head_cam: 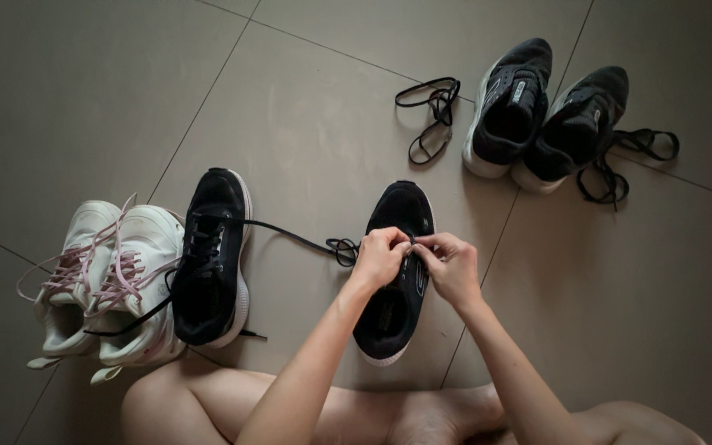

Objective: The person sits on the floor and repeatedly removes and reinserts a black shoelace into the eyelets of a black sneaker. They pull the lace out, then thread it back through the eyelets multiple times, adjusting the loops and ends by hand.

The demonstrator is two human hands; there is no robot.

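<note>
Fingertips of both hands pinched together over the lace area of a black sneaker point(395, 309), left hand point(379, 257) and right hand point(453, 265) meeting knuckle to knuckle; each clenched on something thin, most likely the black lace point(290, 235), though the exact grip hidden by the knuckles. Directly beneath the fingers, that sneaker lying on grey floor tiles point(315, 99), toe pointing away, heel toward the bare legs point(208, 404) below. Leftward from the fingers, the lace trailing in a small tangle and then running slack across the floor toward a second black sneaker point(212, 259), partly laced. Further left of that, touching it, a pair of white sneakers point(117, 280) with loose pink laces. Up and to the right of the fingers, well apart, another black pair point(550, 111) with white soles, unlaced, one loose black lace point(432, 115) coiled on its left and another point(628, 161) spilling from its right. Possible trouble, as a judgement only: slack lace near the left fingers snagging in its own tangle and knotting when pulled; a tug dragging the neighbouring sneaker, if the lace is indeed tied into it; a tip slipping from the pinch and missing its eyelet, given dark lace on dark fabric in dim light.
</note>
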